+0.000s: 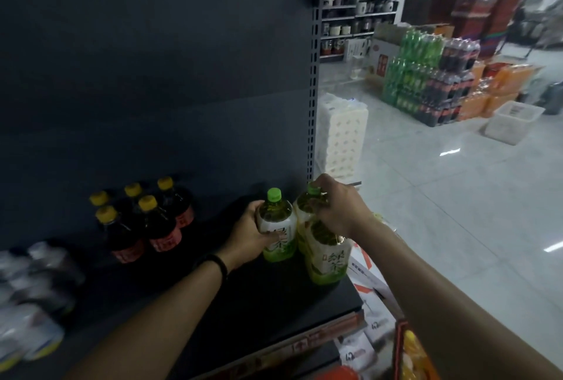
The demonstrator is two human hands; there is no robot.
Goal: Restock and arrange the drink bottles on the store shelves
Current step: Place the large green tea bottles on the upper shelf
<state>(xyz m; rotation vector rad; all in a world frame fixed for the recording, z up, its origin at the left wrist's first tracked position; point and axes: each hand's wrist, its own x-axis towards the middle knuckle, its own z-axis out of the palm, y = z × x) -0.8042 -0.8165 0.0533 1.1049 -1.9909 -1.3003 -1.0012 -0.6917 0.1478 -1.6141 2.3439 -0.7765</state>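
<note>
On the dark metal shelf (274, 294), near its right end, a green-capped clear plastic tea bottle (278, 227) is gripped round its body by the left hand (248, 238) — two like bottles (327, 254) just beside are clasped at the top by the right hand (338, 209).

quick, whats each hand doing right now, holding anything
Left hand: grip curled round the body of the left tea bottle.
Right hand: grip curled over the tops of the right pair of tea bottles.

A dark back panel (152, 59) stands beside glossy pale floor tiles (457, 203).
</note>
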